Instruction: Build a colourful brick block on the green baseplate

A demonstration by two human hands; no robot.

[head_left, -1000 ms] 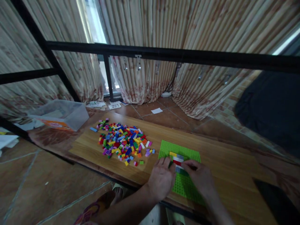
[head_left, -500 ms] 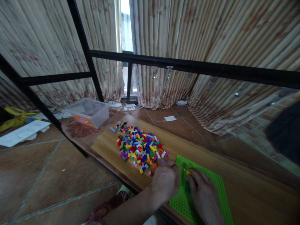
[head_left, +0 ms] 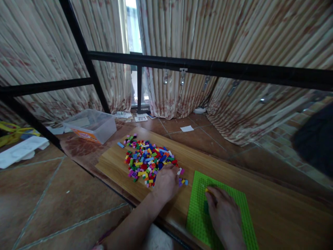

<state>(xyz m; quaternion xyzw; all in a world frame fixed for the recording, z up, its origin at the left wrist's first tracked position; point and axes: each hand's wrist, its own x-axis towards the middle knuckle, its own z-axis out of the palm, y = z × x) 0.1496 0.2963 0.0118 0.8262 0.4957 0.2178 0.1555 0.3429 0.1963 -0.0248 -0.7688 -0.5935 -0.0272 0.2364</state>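
Toy bricks [head_left: 149, 158], heaped on the left of the wooden board [head_left: 208, 165]: probably light, stiff and smooth, best pinched by opposite sides. Left hand [head_left: 166, 182] at the heap's near right edge, right hand [head_left: 225, 208] over the green baseplate [head_left: 197, 208]; fingers curled inward on both, hold impossible to tell.

I have the bare left hand [head_left: 166, 182] back up, fingers bent downward, their tips hidden from me; its bare forearm [head_left: 137, 218] slants in across the near edge of the long wooden bench [head_left: 275, 199]. My bare right hand [head_left: 225, 211] sits farther right, fingers curled, thumb close beside them.
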